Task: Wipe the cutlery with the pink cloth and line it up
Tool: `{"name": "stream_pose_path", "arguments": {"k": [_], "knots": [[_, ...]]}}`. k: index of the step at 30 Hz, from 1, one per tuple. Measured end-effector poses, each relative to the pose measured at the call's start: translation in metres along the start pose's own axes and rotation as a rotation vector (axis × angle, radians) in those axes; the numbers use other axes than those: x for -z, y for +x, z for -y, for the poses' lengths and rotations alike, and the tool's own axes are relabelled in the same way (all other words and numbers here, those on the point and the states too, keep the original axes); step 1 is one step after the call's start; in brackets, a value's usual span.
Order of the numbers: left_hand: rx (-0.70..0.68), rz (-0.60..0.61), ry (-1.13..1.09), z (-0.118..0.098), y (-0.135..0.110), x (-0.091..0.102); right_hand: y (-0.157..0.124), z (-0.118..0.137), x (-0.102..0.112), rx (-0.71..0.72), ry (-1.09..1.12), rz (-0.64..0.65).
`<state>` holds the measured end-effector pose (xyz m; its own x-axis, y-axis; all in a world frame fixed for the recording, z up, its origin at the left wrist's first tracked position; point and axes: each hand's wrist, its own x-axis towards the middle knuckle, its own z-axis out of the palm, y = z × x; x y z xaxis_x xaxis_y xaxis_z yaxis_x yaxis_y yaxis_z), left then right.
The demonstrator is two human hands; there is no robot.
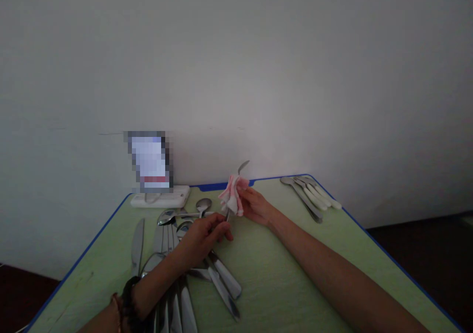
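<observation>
My left hand (205,234) is closed on the handle end of a metal spoon (243,166), whose bowl sticks up above a pink and white cloth (232,197). My right hand (254,206) is closed round that cloth, which is wrapped about the spoon's shaft. Both hands hover over the middle of a green table (281,283). Under and beside my left forearm lies a pile of several spoons and knives (177,274).
A second group of cutlery with white handles (310,195) lies at the table's far right corner. A white stand holding a blurred screen (158,195) sits at the far left edge against the pale wall. The table has a blue rim (388,254).
</observation>
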<state>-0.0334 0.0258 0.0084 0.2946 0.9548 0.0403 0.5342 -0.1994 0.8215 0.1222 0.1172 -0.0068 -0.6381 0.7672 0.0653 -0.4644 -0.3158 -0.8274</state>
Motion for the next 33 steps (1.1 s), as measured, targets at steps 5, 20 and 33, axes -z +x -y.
{"name": "stream_pose_path", "arguments": {"k": [5, 20, 33], "knots": [[0.032, -0.092, 0.014, 0.007, 0.003, 0.0, -0.002, -0.005, -0.006, -0.004, -0.209, -0.047], [-0.001, -0.1, -0.243, 0.012, 0.002, 0.002, -0.006, -0.005, -0.015, 0.049, -0.38, -0.006], [0.045, -0.128, -0.17, 0.014, 0.003, -0.002, -0.009, 0.0, -0.019, 0.011, -0.397, 0.015]]}}
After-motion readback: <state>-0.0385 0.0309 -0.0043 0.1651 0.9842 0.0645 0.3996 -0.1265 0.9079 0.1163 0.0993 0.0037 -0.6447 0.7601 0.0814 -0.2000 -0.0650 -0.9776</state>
